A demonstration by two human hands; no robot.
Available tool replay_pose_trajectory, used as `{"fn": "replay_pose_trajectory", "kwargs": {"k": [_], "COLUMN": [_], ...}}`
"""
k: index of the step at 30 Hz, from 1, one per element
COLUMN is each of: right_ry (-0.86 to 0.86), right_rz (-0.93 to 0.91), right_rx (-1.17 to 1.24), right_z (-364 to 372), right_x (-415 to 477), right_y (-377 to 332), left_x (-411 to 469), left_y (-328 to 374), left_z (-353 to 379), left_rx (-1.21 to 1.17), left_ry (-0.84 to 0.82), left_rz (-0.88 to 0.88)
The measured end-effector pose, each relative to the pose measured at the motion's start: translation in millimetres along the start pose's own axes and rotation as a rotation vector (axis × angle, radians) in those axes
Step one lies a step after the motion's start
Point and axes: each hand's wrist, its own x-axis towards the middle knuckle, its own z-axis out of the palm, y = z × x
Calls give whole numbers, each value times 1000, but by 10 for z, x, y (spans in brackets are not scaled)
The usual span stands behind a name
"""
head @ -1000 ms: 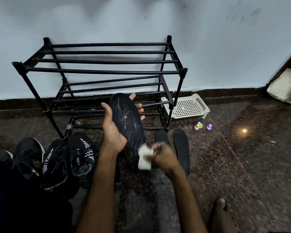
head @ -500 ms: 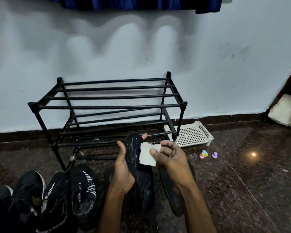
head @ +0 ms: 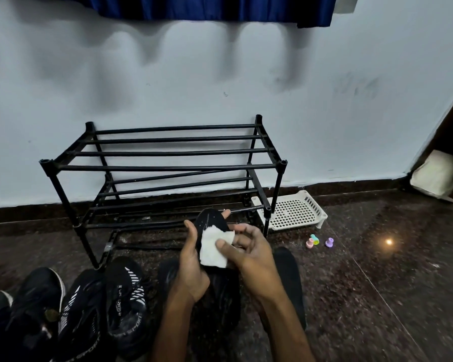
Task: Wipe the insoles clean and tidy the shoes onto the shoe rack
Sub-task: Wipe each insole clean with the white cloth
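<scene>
The insole (head: 208,219) is held up off the floor in front of the person, with its long axis running from 6 o'clock to 12 o'clock. The heel is low and near, and the toe is tipped away toward the wall. Three black shoes (head: 123,296) sit on the floor nearby at about 8 o'clock, well apart from the work.

The left hand (head: 191,262) comes in from 7 o'clock and cradles the insole from behind. Its thumb is curled over the near edge and one fingertip shows past the far edge. The right hand (head: 251,257) reaches in from 4 o'clock and pinches a white wipe (head: 213,248) between thumb and curled fingers. It presses the wipe flat on the upper half, just short of the toe.

I judge the next stroke must follow the long axis. The pale streaks at 12 o'clock of the wipe are untouched, and the right hand is the nearer one to them.

A second insole (head: 289,278) lies flat on the floor at 3 o'clock of the hands. Beyond, at 12 o'clock, the shoe rack (head: 168,167) stands bare against the wall.
</scene>
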Motion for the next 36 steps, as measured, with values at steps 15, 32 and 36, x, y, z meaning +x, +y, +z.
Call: {"fn": "replay_pose_trajectory", "kwargs": {"k": [15, 32, 36], "right_ry": [41, -168, -230], "right_rz": [-111, 109, 295], "right_rx": [-164, -952, -1079], "right_z": [-44, -424, -833], "right_x": [139, 87, -75], "right_y": [-169, 427, 884], "left_x": [-79, 27, 78], "left_y": [-43, -27, 39], "left_z": [-32, -69, -205], "left_rx": [-21, -2, -38], "left_ry": [-15, 92, 74], "left_rz": [-24, -29, 12]}}
